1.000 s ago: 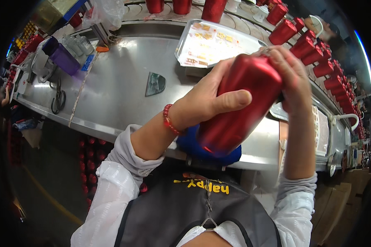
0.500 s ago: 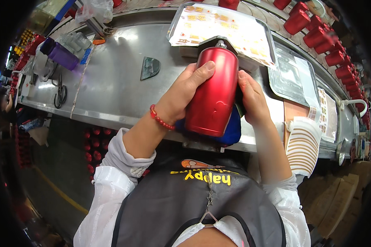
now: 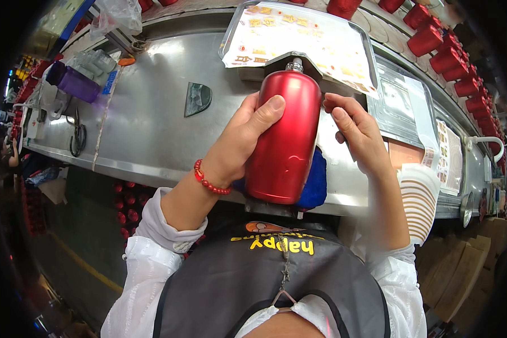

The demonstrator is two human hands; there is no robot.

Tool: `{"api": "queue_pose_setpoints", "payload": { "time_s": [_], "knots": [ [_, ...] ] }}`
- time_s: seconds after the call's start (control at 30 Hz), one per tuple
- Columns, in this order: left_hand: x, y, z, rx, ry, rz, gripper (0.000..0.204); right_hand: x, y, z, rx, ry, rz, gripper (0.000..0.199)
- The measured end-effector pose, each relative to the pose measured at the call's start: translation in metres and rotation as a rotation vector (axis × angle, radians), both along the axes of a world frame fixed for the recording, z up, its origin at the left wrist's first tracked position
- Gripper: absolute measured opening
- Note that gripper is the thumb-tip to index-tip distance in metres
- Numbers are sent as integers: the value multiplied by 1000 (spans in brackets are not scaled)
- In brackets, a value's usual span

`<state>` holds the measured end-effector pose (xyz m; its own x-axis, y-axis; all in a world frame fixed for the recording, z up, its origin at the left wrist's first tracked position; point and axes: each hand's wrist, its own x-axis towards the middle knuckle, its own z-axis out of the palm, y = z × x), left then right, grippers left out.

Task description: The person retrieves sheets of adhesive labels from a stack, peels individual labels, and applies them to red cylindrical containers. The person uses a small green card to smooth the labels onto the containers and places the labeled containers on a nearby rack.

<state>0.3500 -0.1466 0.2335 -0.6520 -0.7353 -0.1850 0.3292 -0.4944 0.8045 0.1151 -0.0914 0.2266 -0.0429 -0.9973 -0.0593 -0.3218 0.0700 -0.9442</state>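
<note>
A glossy red bottle (image 3: 284,135) with a clear threaded neck lies tilted over a blue cloth (image 3: 315,183) at the bench's front edge. My left hand (image 3: 248,132), wearing a red bead bracelet, grips its left side with the thumb across the front. On the other side, my right hand (image 3: 357,132) is just off the bottle, fingers curled. A dark edge shows by its palm; what it holds, if anything, I cannot make out. Behind the neck is a dark angular holder (image 3: 307,61). A dark green, round-ended flat scraper (image 3: 198,99) lies left of the bottle.
A tray (image 3: 226,48) bearing a sheet of gold and red decals stands behind the bottle. To its right is a clear plastic tray (image 3: 386,115). A purple bottle (image 3: 76,81) and black scissors (image 3: 78,135) lie far left. Several red bottles (image 3: 425,40) line a conveyor.
The red bottle has shifted slightly left and down toward me, with my left hand still gripping it. My right hand has moved off its side to the right.
</note>
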Motion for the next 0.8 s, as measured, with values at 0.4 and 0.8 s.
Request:
{"api": "queue_pose_setpoints", "payload": {
  "time_s": [0.4, 0.8],
  "knots": [
    [2, 1, -4, 64, 46, 14, 59, -62, -22, 15, -347, 412, -149, 30],
    [0, -5, -5, 65, 78, -91, 62, -64, -36, 16, -421, 488, -117, 23]
  ]
}}
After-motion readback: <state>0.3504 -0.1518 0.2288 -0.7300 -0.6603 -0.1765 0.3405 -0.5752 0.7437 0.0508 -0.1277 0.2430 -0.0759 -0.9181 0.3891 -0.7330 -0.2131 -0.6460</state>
